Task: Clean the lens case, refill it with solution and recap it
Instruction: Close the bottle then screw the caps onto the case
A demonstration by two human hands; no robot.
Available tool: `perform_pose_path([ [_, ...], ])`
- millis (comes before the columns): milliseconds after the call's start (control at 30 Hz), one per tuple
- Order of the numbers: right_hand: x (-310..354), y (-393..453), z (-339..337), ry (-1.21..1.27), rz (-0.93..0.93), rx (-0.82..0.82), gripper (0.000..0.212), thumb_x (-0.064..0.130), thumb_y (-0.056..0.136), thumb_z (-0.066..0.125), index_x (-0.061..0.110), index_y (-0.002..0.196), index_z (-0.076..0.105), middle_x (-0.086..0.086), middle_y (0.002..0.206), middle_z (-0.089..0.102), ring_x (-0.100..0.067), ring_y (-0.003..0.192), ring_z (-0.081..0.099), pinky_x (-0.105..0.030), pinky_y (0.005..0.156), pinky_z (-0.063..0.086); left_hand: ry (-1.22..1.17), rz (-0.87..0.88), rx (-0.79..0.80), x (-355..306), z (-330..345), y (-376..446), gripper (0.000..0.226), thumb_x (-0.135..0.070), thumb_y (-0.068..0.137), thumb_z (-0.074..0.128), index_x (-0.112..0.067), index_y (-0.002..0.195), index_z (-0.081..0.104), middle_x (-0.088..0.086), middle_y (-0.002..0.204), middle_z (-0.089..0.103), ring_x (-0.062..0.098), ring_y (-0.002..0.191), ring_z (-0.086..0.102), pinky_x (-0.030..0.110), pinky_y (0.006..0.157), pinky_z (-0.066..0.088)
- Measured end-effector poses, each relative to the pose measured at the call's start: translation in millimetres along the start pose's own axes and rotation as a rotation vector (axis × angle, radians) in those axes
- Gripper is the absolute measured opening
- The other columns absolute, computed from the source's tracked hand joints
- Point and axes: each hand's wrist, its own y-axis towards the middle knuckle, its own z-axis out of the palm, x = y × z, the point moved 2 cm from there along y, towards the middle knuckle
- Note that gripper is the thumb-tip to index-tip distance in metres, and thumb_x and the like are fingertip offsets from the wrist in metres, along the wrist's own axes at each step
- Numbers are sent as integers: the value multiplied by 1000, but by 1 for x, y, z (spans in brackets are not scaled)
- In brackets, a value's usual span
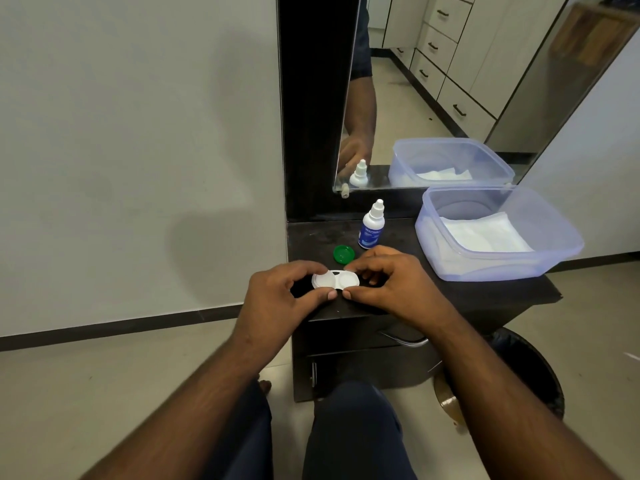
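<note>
Over a dark table point(485, 296), the left hand point(280, 292) pinched a white cap point(323, 279) while the right hand point(391, 282) pinched the lens case point(348, 280); a green cap point(343, 253) lay beside the solution bottle point(371, 226), whose blue label was unreadable.

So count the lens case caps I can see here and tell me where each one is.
2. The green cap lies loose on the dark counter, just in front of the solution bottle. The white cap sits at the case's left well, pinched by the left hand. None seem hidden.
</note>
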Motion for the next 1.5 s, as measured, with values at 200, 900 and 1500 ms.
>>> perform_pose_path([
  [200,1,0,0,-6,-10,17,34,21,71,81,21,103,72,12,94,60,-4,83,57,-12,69,44,70,18,-43,1,7,-3,32,-23,72,82,-17,103,74,-5,104,73,0,92,59,-3,80,36],
  [900,3,-1,0,8,14,-7,32,22,70,81,24,100,73,10,92,63,-5,81,58,-12,69,45,69,37,60,3,-7,4,29,-11,91,62,-21,118,64,-9,109,67,5,101,60,2,83,39],
  [1500,2,-1,0,-2,-1,-13,33,20,70,81,20,102,73,8,91,63,-5,80,58,-12,69,46,129,51,40,-5,6,1,48,-25,78,74,-21,124,60,-8,119,51,-5,102,46,2,86,34],
])
